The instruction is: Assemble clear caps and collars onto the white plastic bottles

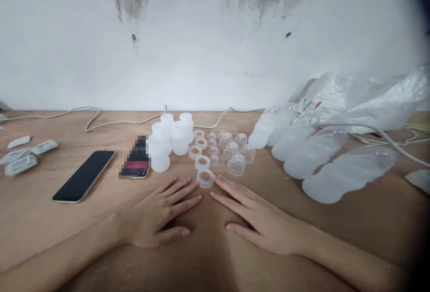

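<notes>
My left hand (157, 213) lies flat on the wooden table (215, 256), palm down, fingers stretched out and holding nothing. My right hand (260, 218) lies flat beside it, fingers spread, also holding nothing. Both sets of fingertips point toward a clear plastic ring (204, 178), which sits just beyond them. More rings (201, 153) line up behind it. To their left stand several white plastic bottles (169, 142). To their right lie several clear domed caps (235, 151).
A black phone (83, 175) lies at the left, a second blurred phone (136, 163) beside the bottles. Small white packets (23, 155) sit at far left. Bagged stacks of bottles (322, 157) and a crumpled plastic bag (369, 97) fill the right. Cables (101, 119) run along the wall.
</notes>
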Motion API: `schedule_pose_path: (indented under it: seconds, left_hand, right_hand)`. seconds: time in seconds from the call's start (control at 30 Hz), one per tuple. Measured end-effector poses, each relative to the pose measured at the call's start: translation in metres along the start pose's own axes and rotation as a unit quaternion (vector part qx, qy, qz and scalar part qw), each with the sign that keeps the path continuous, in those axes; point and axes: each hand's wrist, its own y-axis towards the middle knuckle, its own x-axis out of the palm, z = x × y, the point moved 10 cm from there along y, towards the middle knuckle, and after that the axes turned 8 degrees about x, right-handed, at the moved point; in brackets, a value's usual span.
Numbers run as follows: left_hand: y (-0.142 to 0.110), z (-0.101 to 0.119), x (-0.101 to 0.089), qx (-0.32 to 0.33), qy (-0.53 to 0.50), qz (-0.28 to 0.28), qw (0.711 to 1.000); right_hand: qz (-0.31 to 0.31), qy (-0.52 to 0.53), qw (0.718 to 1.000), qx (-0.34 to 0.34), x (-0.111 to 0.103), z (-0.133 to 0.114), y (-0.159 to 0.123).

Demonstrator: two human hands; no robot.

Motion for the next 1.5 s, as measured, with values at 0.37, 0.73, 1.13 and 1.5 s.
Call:
schedule_pose_path:
  seconds: [0.37, 0.73, 1.13, 1.5]
  left_hand:
    - [0.0, -0.001, 0.001, -0.009, 0.007, -0.015, 1.0]
    - [0.001, -0.002, 0.003, -0.014, 0.008, -0.028, 0.999]
    - [0.017, -0.004, -0.027, -0.032, 0.084, 0.118, 0.989]
    - [0.041, -0.018, -0.021, -0.031, 0.1, 0.184, 0.977]
  right_hand:
    - [0.004, -0.017, 0.999, 0.029, 0.005, 0.009, 0.0]
    - [0.008, -0.006, 1.0, 0.028, 0.003, 0.009, 0.001]
    - [0.21, -0.169, 0.962, 0.034, -0.066, -0.001, 0.026]
    - [0.167, -0.271, 0.942, 0.106, -0.066, 0.041, 0.083]
